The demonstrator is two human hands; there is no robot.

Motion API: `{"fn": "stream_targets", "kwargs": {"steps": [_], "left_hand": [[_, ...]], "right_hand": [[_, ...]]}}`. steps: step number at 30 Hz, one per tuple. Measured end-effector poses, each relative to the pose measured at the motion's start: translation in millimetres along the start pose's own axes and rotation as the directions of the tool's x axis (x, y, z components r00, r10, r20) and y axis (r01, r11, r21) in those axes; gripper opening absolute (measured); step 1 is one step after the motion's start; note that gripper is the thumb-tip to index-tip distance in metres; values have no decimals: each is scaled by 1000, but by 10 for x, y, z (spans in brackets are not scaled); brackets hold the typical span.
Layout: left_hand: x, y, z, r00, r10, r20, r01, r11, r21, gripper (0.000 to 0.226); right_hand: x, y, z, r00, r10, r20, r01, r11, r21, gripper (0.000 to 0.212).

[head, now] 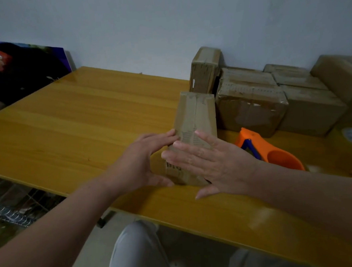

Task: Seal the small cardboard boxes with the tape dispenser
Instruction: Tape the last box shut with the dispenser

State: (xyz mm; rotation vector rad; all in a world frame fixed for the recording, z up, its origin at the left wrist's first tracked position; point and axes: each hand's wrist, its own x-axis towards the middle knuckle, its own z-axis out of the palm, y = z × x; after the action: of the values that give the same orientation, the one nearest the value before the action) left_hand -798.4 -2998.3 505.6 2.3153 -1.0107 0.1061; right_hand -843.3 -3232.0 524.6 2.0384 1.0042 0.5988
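Note:
A small taped cardboard box (195,113) lies on the yellow wooden table (76,119), its long side pointing away from me. My left hand (143,162) touches its left side with straight fingers, thumb on the table at the near corner. My right hand (212,162) lies flat over the box's near top and right side, fingers stretched out. The orange tape dispenser (270,149) with a blue part lies on the table just right of my right hand; neither hand touches it.
Several more cardboard boxes (252,105) are stacked against the white wall at the back right, one standing upright (205,70). A dark printed board (20,65) leans at the far left. A wire rack (13,205) sits below the table's left edge.

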Motion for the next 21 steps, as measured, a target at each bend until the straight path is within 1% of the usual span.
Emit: {"fn": "stream_targets", "kwargs": {"steps": [2, 6, 10, 12, 14, 17, 21], "left_hand": [[-3, 12, -4, 1000, -5, 15, 4, 1000, 20, 103], [4, 34, -27, 998, -15, 58, 11, 998, 68, 106], [1, 70, -65, 995, -43, 91, 34, 994, 100, 106], [5, 87, -69, 995, -41, 93, 31, 993, 113, 106], [5, 90, -64, 994, -45, 96, 33, 992, 120, 106], [-2, 59, -52, 998, -29, 60, 24, 996, 83, 104], [0, 17, -5, 1000, -17, 11, 16, 999, 42, 100]], "right_hand": [[0, -25, 20, 1000, 3, -27, -5, 998, -58, 99], [-15, -55, 14, 999, 13, -40, -17, 995, -96, 101], [-63, -110, 24, 998, -65, 0, 65, 996, -57, 107], [-69, -116, 24, 998, -66, 2, 66, 998, -26, 104], [-68, -102, -8, 997, -67, -35, 67, 998, 8, 96], [-26, -59, -65, 996, 0, -91, 0, 1000, 2, 90], [-14, -71, 4, 995, 32, -91, -40, 995, -89, 93]]}}
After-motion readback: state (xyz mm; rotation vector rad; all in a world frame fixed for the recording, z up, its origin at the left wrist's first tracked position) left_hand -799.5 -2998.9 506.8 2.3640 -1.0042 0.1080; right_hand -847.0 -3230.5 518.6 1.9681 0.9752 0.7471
